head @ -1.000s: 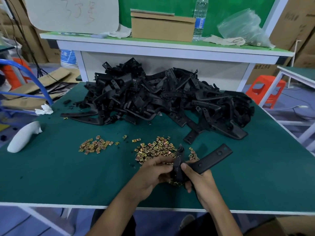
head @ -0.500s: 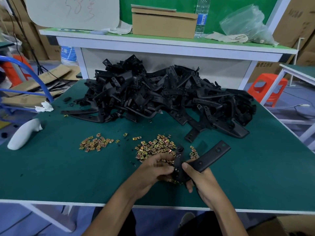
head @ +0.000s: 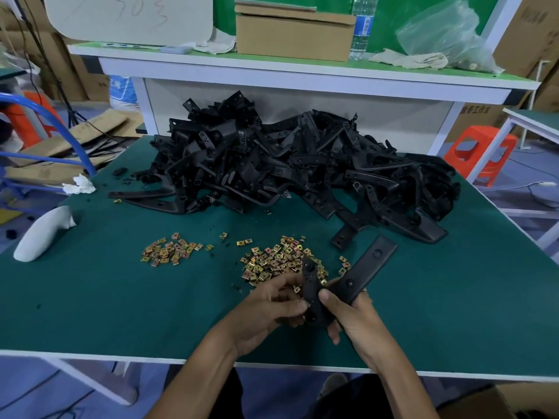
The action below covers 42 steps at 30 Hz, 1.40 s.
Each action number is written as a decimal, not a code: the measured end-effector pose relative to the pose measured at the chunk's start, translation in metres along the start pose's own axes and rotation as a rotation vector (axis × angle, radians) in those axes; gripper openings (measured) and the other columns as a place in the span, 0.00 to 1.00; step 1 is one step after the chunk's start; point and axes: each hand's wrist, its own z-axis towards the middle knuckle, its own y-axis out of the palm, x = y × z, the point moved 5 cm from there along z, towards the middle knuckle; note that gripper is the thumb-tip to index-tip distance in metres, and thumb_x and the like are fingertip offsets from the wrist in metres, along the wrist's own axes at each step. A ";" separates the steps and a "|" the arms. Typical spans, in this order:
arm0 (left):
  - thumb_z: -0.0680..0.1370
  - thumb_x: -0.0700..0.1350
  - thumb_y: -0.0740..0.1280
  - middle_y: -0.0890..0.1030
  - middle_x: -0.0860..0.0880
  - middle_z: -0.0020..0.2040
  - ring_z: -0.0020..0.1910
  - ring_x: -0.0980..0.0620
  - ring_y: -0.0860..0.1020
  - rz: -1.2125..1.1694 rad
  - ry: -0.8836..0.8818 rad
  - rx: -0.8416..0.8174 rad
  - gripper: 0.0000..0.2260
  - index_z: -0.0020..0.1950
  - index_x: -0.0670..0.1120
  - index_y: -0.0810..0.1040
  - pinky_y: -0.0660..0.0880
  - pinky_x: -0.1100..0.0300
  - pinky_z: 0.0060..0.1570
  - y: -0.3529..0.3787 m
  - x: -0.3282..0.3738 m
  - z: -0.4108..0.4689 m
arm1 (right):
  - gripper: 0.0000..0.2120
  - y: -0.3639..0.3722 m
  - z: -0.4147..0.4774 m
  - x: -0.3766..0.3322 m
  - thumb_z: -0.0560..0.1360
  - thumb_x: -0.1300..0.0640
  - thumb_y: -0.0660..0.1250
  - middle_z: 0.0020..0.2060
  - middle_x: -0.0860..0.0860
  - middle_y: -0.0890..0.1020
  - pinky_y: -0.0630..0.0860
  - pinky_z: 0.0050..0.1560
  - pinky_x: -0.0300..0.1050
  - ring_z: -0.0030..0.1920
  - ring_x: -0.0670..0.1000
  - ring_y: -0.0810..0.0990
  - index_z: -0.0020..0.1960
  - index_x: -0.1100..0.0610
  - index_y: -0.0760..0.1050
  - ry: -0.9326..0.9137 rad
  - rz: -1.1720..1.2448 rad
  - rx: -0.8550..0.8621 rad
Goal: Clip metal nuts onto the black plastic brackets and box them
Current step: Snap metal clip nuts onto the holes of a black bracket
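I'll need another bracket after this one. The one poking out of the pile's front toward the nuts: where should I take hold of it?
Grip that bracket by its flat free end, which lies clear on the table, with your fingers across its narrow width. Come from the near side and draw it toward you, since the rest of it seems to run in among the pile.

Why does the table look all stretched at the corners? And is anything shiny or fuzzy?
Head view: the wide lens stretches the green table towards its corners and slants the white shelf. Head view: soft, even light, with only faint shadows under the bracket pile. Head view: the metal nuts glint a little. Head view: the left hand, right hand and held bracket look slightly soft.
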 end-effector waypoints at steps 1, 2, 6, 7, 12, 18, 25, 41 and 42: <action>0.73 0.40 0.74 0.80 0.50 0.39 0.40 0.53 0.80 -0.020 0.003 0.018 0.16 0.58 0.53 0.84 0.76 0.61 0.40 -0.001 -0.001 0.000 | 0.18 0.001 -0.002 0.000 0.69 0.35 0.76 0.32 0.54 0.79 0.69 0.21 0.42 0.24 0.53 0.73 0.41 0.49 0.80 -0.012 0.010 0.020; 0.73 0.40 0.74 0.81 0.50 0.39 0.40 0.54 0.80 -0.027 0.002 0.043 0.14 0.56 0.53 0.85 0.75 0.62 0.40 -0.001 -0.003 0.000 | 0.17 0.003 -0.003 0.000 0.69 0.36 0.76 0.32 0.54 0.79 0.69 0.21 0.42 0.23 0.53 0.73 0.40 0.50 0.80 -0.023 0.027 0.045; 0.78 0.45 0.72 0.85 0.52 0.44 0.42 0.57 0.80 0.119 0.001 0.203 0.07 0.56 0.50 0.83 0.75 0.64 0.39 0.006 -0.006 0.005 | 0.17 0.003 -0.008 0.002 0.73 0.46 0.77 0.32 0.54 0.78 0.72 0.24 0.44 0.25 0.55 0.73 0.44 0.57 0.75 -0.072 0.129 0.202; 0.78 0.48 0.72 0.86 0.54 0.45 0.42 0.58 0.81 0.203 0.016 0.239 0.09 0.57 0.50 0.83 0.76 0.64 0.39 0.009 -0.005 0.004 | 0.17 0.003 -0.010 0.002 0.73 0.48 0.75 0.33 0.55 0.79 0.74 0.27 0.45 0.27 0.55 0.75 0.46 0.60 0.74 -0.076 0.146 0.228; 0.74 0.61 0.72 0.80 0.59 0.54 0.53 0.62 0.77 0.897 0.234 0.477 0.20 0.62 0.54 0.80 0.72 0.68 0.49 0.019 0.008 0.001 | 0.07 0.003 -0.013 0.002 0.75 0.49 0.68 0.41 0.58 0.85 0.82 0.37 0.48 0.38 0.56 0.84 0.47 0.52 0.82 -0.048 0.191 0.262; 0.78 0.59 0.67 0.79 0.55 0.49 0.51 0.55 0.74 1.043 0.417 0.518 0.15 0.57 0.50 0.81 0.70 0.60 0.49 0.028 0.008 0.001 | 0.10 0.002 -0.013 0.003 0.76 0.48 0.67 0.46 0.61 0.85 0.83 0.39 0.50 0.41 0.60 0.85 0.50 0.54 0.81 -0.030 0.207 0.276; 0.79 0.66 0.57 0.79 0.57 0.48 0.50 0.58 0.72 1.193 0.395 0.405 0.22 0.55 0.52 0.82 0.66 0.63 0.50 0.018 0.009 0.009 | 0.14 0.002 -0.011 0.007 0.75 0.48 0.68 0.45 0.62 0.85 0.82 0.36 0.48 0.37 0.58 0.84 0.52 0.58 0.81 -0.031 0.211 0.318; 0.80 0.40 0.67 0.83 0.46 0.47 0.49 0.45 0.79 1.480 0.179 0.739 0.04 0.51 0.42 0.81 0.70 0.55 0.56 -0.117 0.064 0.042 | 0.17 -0.003 -0.006 0.014 0.74 0.51 0.69 0.41 0.66 0.84 0.81 0.32 0.48 0.31 0.59 0.83 0.55 0.64 0.77 -0.032 0.247 0.358; 0.80 0.40 0.68 0.83 0.46 0.44 0.45 0.46 0.80 1.388 0.192 0.737 0.02 0.50 0.42 0.80 0.72 0.57 0.50 -0.114 0.066 0.040 | 0.17 -0.003 -0.005 0.014 0.74 0.51 0.69 0.41 0.66 0.84 0.81 0.32 0.47 0.31 0.59 0.83 0.55 0.64 0.77 -0.031 0.247 0.355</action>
